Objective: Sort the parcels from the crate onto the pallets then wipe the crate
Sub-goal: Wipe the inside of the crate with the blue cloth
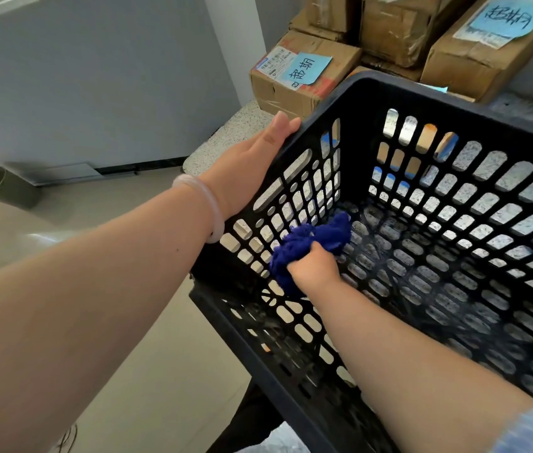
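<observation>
A black perforated plastic crate (pixel 474 103) fills the right half of the head view, tilted toward me, with nothing inside but the cloth. My left hand (pixel 245 165) grips the outside of its left rim and wall. Inside the crate my right hand (pixel 315 266) is closed on a bunched dark blue cloth (pixel 310 243), which presses against the lower left inner wall near the floor of the crate. Brown cardboard parcels (pixel 297 73) with blue handwritten labels are stacked behind the crate.
A speckled platform (pixel 225 138) carries the parcels at the back. More tall boxes (pixel 484 44) stand at the top right. A dark cylinder (pixel 7 188) lies on the beige floor at the left, by the grey wall.
</observation>
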